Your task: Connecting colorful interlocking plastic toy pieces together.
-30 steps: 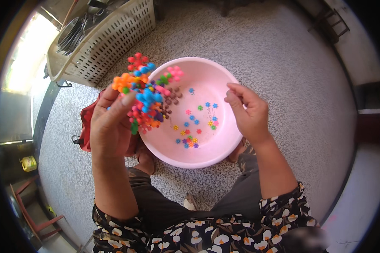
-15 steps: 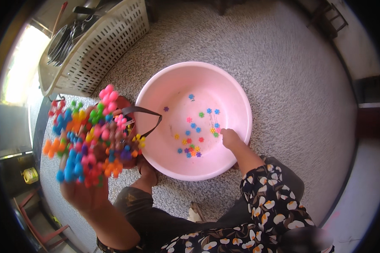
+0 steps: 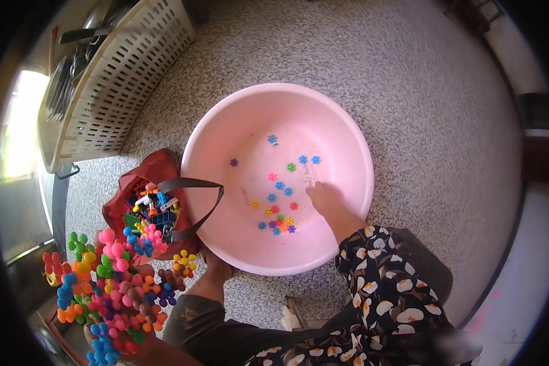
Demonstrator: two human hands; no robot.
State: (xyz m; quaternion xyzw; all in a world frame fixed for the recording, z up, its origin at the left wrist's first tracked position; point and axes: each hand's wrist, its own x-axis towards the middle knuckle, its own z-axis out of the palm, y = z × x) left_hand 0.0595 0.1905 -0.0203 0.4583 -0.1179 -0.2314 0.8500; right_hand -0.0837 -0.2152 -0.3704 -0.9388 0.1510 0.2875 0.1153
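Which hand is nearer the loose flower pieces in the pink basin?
Right. The right hand reaches inside the pink basin beside the loose flower pieces; the left hand holds the flower-piece cluster outside it.

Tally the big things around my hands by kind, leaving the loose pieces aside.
Pink basin: 1
White slatted basket: 1
Red bag: 1
Cluster of joined flower pieces: 1
Total: 4

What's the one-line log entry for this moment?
left hand: holds cluster of colourful flower pieces | right hand: in pink basin, at loose pieces | red bag: beside basin
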